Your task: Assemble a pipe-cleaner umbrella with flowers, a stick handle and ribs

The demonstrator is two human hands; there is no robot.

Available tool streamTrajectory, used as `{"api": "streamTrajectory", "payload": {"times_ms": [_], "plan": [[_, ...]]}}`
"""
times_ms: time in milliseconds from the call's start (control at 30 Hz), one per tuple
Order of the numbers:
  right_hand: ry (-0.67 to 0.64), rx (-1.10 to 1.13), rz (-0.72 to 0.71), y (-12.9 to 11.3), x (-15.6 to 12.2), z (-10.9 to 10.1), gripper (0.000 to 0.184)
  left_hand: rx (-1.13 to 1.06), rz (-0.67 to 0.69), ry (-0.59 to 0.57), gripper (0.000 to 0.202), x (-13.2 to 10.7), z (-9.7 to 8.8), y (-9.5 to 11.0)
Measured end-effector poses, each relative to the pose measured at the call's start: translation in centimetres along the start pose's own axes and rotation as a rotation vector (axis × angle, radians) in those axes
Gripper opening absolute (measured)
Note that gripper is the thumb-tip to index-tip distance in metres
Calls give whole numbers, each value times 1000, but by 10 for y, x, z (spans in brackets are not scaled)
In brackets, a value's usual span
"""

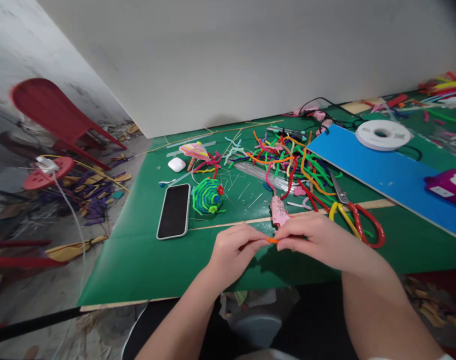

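Note:
Between my two hands, over the table's near side, is a short orange pipe cleaner (273, 241). My left hand (237, 247) pinches its left end, while my right hand (306, 234) pinches the right end; most of it is hidden by fingertips. Just beyond my right hand lies a pink glue gun (279, 211), its handle partly covered. To the left sits a round green and blue striped piece (207, 196) made of pipe cleaners, with a red tip. Scissors (357, 220) with yellow and red handles lie beside my right wrist.
A phone (174, 211) and a white case (176, 164) lie on the green table (138, 260). Bent pipe cleaners (288, 157) are heaped at the back. On a blue board (363, 165) rest a white ribbon spool (383, 134) and a purple object (449, 186). A red chair (55, 110) stands left.

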State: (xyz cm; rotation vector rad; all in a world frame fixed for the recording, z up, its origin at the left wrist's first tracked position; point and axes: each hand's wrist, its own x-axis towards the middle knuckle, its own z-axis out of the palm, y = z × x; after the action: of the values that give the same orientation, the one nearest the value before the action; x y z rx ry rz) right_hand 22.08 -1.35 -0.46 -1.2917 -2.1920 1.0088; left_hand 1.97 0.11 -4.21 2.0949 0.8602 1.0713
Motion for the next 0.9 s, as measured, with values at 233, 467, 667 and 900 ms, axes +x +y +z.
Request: {"api": "streamTrajectory", "payload": {"times_ms": [233,467,667,900], "plan": [[-14,8,46,2,-3,-6,19,118,-154,-122,20,1,-10,-8],[-162,1,-4,3,-11,-17,19,829,-346,-210,45,22,13,-41],[-125,-4,-25,7,-18,-23,18,1021,-343,-291,50,32,25,-50],[-82,60,-105,12,-29,-30,19,1075,-387,-344,48,40,28,-49]]}}
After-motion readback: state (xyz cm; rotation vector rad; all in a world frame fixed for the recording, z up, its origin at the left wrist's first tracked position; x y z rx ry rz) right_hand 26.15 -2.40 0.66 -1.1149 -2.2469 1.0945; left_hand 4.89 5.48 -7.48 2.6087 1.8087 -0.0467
